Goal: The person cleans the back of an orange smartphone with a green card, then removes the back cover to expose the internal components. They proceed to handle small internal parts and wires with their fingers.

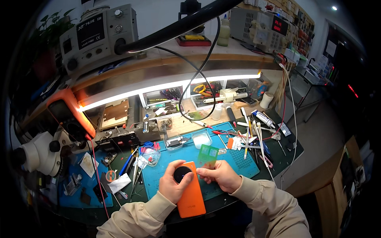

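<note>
My left hand [171, 183] is wrapped round an orange smartphone [192, 203], its back facing up and its round black camera block [182, 173] by my thumb. Just to the right, my right hand [223, 177] pinches a thin, see-through green card [207, 154] between thumb and fingers. The card stands tilted up past the phone's upper right edge. Whether its lower end touches the phone is hard to make out. Both hands are over the front of a blue work mat [156, 178].
Tweezers, brushes and cables crowd the right side by a white tube [263, 118]. A small clear dish [201, 139] sits at the mat's back. At left are a microscope [41, 154] and an orange multimeter [73, 115]. A thick black hose [174, 29] crosses overhead.
</note>
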`<state>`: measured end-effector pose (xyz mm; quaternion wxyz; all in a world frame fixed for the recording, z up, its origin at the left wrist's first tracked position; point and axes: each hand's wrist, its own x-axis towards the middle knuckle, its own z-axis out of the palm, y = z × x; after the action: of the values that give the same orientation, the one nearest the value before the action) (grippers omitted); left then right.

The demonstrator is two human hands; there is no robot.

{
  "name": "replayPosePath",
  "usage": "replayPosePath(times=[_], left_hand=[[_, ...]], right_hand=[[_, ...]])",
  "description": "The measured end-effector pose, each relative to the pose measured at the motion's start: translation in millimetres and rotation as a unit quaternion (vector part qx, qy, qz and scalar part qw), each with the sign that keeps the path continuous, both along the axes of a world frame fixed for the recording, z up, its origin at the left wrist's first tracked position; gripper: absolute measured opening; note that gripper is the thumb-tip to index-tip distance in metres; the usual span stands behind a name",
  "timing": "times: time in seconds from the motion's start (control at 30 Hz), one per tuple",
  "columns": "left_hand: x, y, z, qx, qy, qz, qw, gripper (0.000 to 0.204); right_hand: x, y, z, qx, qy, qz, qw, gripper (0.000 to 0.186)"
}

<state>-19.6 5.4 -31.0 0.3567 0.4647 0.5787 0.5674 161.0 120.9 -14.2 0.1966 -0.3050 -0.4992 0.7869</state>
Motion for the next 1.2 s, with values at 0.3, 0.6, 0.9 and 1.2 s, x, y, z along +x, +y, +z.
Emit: replayPosePath(times=[0.3,0.6,0.9,1.2], left_hand=[[0,0,-1,0.013,0.049,-0.004,0.999,0.046],[-3,0,13,-0.043,0.062,-0.040,0.996,0.045],[-9,3,8,-0.053,0.029,-0.068,0.996,0.045],[-8,3,3,-0.023,0.040,-0.058,0.997,0.045]], right_hand=[[3,3,-6,0.006,0.002,0.007,1.000,0.016],[2,3,-7,0.011,0.010,-0.004,1.000,0.019],[3,7,0,-0.004,0.002,0.006,1.000,0.019],[0,6,-5,-0.008,0.010,0.000,1.000,0.020]])
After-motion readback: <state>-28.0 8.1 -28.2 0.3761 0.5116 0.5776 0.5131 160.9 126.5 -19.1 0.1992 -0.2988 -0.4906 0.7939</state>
